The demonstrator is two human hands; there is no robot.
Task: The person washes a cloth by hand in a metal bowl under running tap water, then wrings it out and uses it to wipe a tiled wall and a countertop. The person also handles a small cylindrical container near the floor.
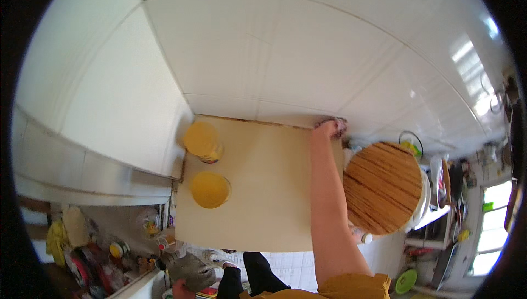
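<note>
My right hand (pixel 329 128) is pressed on a patterned cloth (pixel 341 127), at the line where the back edge of a cream tabletop (pixel 263 183) meets the white wall (pixel 255 60). The cloth looks bunched under the fingers. My bare right forearm crosses the right side of the tabletop. Low at the left, my left hand (pixel 182 290) shows only in part, next to a grey cloth-like item (pixel 192 272); its fingers are hidden. Two containers with yellow lids, one at the back left (pixel 201 138) and one nearer me (pixel 210 190), stand on the tabletop.
Right of the tabletop stands a round container with a wood-grain top (pixel 385 188). A white-capped bottle (pixel 365 238) is beside it. A cluttered shelf (pixel 99 249) lies low on the left. A green basin (pixel 406 281) and a bright window (pixel 492 229) are at far right.
</note>
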